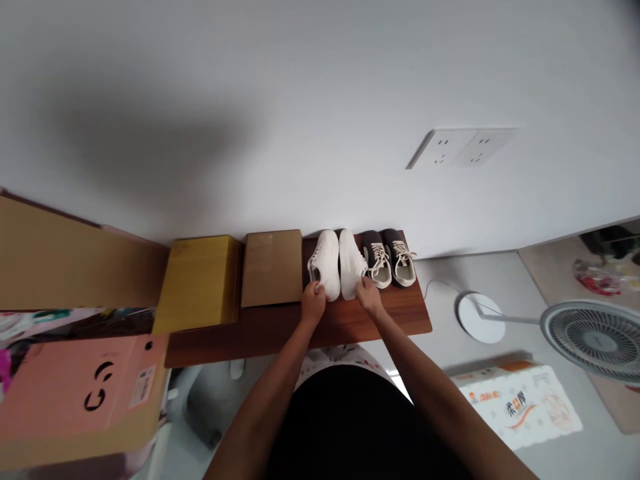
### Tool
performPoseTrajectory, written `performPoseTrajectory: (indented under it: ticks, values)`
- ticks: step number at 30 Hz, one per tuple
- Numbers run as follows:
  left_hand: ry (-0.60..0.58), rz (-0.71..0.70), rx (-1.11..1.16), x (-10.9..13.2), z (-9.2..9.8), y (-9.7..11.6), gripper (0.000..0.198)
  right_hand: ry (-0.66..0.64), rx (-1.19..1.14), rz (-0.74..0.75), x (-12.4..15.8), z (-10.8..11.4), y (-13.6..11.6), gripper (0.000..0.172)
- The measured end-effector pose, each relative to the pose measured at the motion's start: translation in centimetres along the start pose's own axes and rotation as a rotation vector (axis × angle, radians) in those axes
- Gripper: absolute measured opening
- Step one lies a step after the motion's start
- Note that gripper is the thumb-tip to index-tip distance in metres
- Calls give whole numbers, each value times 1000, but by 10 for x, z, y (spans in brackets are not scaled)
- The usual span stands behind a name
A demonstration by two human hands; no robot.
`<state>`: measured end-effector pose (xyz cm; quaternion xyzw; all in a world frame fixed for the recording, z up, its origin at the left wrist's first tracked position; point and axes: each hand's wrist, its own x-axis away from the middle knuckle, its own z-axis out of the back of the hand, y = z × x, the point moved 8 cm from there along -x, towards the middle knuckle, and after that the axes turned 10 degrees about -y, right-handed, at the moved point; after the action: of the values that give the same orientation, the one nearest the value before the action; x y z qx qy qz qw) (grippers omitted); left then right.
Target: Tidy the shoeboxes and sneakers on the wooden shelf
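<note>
Two white sneakers (329,257) stand side by side on a reddish-brown wooden shelf (345,328), their toes and heels lined up toward the wall. My left hand (313,301) is closed on the near left edge of the left one, by its opening. On the near right side of the other white sneaker (350,263), my right hand (369,295) grips the edge by its laces. A pair of dark sneakers (374,248) with cream laces sits just right of the white pair. Parts of both white sneakers' openings are hidden by my fingers.
Left of the shoes are a brown cardboard box (273,268) and a yellow box (197,280). A pink box (75,393) lies lower left. A fan (600,340) and a white tissue pack (520,407) occupy the right side. A socket plate (460,148) is on the wall.
</note>
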<state>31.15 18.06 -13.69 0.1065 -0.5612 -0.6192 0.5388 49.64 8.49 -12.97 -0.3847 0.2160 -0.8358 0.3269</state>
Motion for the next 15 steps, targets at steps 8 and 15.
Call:
performPoseTrajectory:
  ticks: [8, 15]
  values:
    - [27, 299, 151, -7, -12, -28, 27, -35, -175, -84, -6, -21, 40, 47]
    - [135, -100, -179, 28, -37, 31, 61, 189, -91, 209, 30, 31, 53, 43]
